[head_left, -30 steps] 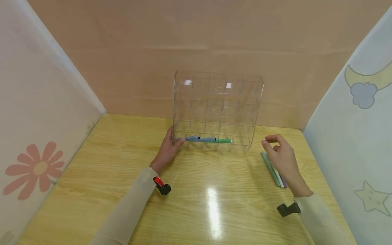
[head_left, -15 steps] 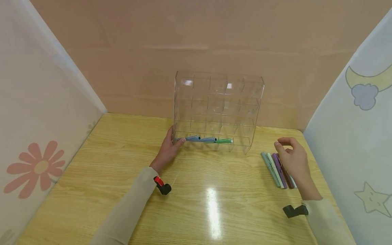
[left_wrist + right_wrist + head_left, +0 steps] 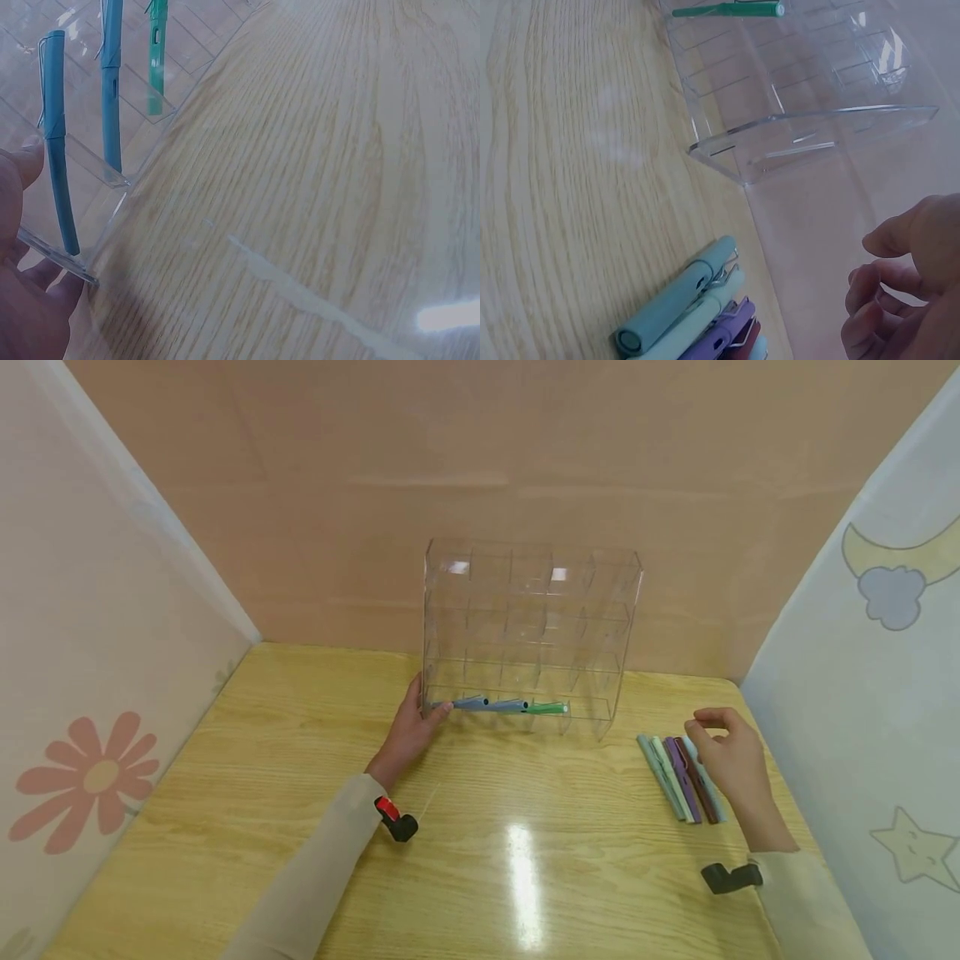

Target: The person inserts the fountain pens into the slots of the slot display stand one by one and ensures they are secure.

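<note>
A transparent acrylic display rack (image 3: 525, 647), divided into small compartments, stands upright at the back of the table. My left hand (image 3: 407, 727) grips its lower left side, thumb in front and other fingers behind the panel. Along the bottom tier lie two blue pens (image 3: 54, 142) and a green pen (image 3: 156, 56). My right hand (image 3: 731, 764) hovers beside the row of loose pens, fingers loosely curled, nothing between them. That row holds a teal pen (image 3: 660, 777), a mint pen (image 3: 672, 772), a purple pen (image 3: 684, 779), a brown pen (image 3: 697, 781) and a light blue pen (image 3: 712, 793).
The wood-grain table (image 3: 480, 860) reaches back to a tan backdrop (image 3: 480, 460). Patterned panels stand at both sides, the left panel (image 3: 97, 610) with a flower and the right panel (image 3: 892, 710) with a moon and star.
My right hand has moved to the right, away from the rack, uncovering the purple, brown and light blue pens. The left hand has stayed on the rack.
</note>
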Motion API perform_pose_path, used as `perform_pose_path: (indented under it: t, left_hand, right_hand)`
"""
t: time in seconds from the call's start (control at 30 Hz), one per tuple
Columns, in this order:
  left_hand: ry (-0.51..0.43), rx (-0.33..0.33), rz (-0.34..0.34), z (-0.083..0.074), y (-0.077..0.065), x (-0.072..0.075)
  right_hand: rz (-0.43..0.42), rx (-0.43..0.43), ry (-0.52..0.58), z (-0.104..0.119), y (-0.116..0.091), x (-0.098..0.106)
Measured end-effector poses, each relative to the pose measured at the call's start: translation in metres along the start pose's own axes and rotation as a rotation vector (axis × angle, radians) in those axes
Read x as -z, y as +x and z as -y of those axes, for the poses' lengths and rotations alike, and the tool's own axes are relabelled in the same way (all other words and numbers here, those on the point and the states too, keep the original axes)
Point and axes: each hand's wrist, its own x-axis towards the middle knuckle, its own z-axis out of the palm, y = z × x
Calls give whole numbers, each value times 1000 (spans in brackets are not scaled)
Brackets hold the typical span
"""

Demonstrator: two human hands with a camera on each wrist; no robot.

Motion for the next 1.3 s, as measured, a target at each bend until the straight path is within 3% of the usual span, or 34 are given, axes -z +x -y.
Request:
perform_pose_path:
  t: [0.43, 0.73, 1.3]
  left_hand:
    - [-8, -2, 3, 1, 0, 0]
    - [-18, -18, 2, 3, 1, 0]
    - [-9, -1, -2, 2, 0, 0]
  right_hand:
    - [83, -49, -59, -24, 6, -2]
    - [155, -30, -121, -38, 8, -4]
    - [154, -19, -181, -47, 12, -10]
